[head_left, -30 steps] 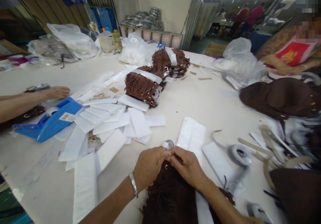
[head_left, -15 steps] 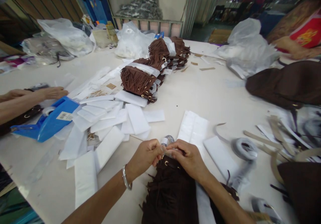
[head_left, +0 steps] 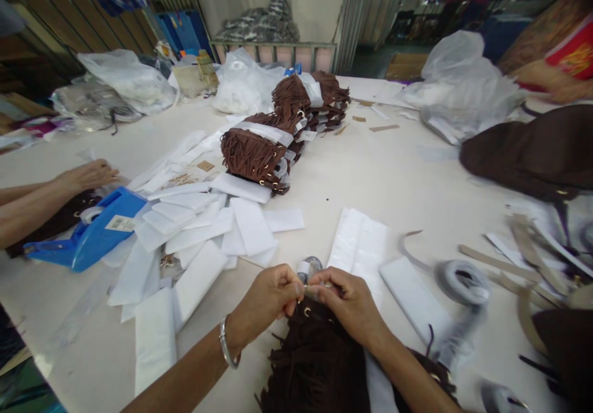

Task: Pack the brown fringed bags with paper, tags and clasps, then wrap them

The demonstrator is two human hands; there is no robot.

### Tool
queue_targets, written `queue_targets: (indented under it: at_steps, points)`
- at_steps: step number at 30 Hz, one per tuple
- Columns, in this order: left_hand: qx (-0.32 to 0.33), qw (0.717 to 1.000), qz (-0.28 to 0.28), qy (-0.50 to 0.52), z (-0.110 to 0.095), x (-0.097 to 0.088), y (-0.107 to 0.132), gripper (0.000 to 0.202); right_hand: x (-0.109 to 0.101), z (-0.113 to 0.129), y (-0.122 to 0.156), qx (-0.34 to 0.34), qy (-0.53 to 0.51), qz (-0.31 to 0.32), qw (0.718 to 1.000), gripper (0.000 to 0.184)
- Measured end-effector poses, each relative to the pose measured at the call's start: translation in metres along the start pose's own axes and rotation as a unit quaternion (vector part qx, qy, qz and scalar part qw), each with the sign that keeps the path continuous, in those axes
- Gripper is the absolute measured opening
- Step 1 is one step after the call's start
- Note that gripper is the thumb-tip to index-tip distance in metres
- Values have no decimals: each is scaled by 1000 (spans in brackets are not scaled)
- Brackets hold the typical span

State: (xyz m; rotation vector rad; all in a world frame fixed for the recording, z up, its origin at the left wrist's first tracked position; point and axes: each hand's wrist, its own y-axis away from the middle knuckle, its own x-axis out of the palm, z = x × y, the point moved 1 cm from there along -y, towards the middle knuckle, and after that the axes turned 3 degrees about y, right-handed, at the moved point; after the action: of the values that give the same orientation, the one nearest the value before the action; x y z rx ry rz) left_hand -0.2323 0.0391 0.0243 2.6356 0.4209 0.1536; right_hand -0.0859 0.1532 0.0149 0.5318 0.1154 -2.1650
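Note:
A dark brown fringed bag (head_left: 319,357) with gold eyelets lies at the table's front edge before me. My left hand (head_left: 278,286), with a silver bangle on its wrist, pinches at the bag's top end. Facing it, my right hand (head_left: 347,302) is closed too, its fingertips meeting the left ones. What sits between the fingers is too small to make out. Just beyond the fingertips shows a clear, shiny plastic-wrapped piece (head_left: 309,266). White folded paper (head_left: 359,240) lies past my right hand, and a white strip runs along the bag's right side.
Left of me spread several white paper packets (head_left: 201,277) and a blue tape dispenser (head_left: 99,221), beside a co-worker's hands (head_left: 88,175). Finished-looking fringed bags (head_left: 257,154) are stacked mid-table. Rolled grey straps (head_left: 463,280), tan strips (head_left: 498,263) and a brown bag (head_left: 528,150) lie right.
My hands stay pinched together at the bag's top, having shifted slightly. The view has moved a little. The co-worker's hands at left have moved slightly and are raised near the tape dispenser.

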Motion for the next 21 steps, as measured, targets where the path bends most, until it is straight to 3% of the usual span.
queue_targets:
  at_steps: [6,13,17,21]
  points:
    - [51,988,-30,-145,-6,-1,1,32,-1,-2,0,-5,14,-5,1000,12]
    - [48,975,-90,-198,-6,-25,-1,33,-5,-12,1,31,5,-29,999,13]
    - [66,949,-132,-279,-5,-26,-9,42,-4,-12,1,27,4,-21,999,13]
    - [76,912,-85,-393,-4,-14,-26,45,-4,-12,1,33,4,-8,999,14]
